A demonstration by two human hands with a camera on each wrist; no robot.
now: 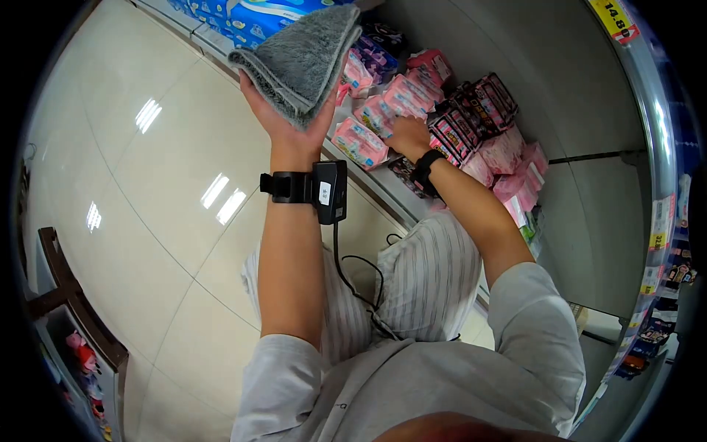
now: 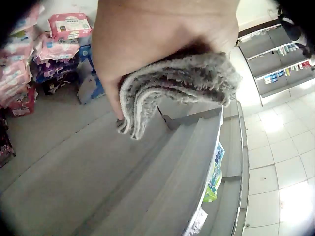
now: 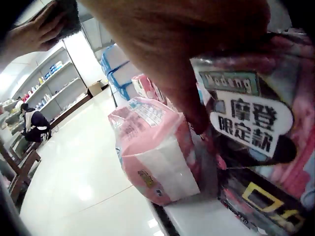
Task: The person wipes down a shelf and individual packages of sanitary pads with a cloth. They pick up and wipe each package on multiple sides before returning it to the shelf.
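A folded grey plush cloth (image 1: 305, 62) lies in my left hand (image 1: 293, 138), which holds it up above the floor at the shelf's edge. In the left wrist view, my thumb and fingers wrap the sides of the layered cloth (image 2: 177, 81). My right hand (image 1: 407, 136) reaches in among pink packs (image 1: 359, 143) on the low shelf. A black-and-pink pack (image 3: 246, 113) stands close beside that hand in the right wrist view, and a pink-and-white pack (image 3: 152, 147) is on its other side. One finger points down between them; the other fingertips are hidden.
Blue packs (image 1: 250, 18) stand at the shelf's far end. More black packs (image 1: 479, 110) and pink packs are piled to the right. A price-tagged shelf edge (image 1: 655, 221) curves along the far right. Tiled floor (image 1: 147, 184) spreads left. A person (image 3: 35, 123) crouches far down the aisle.
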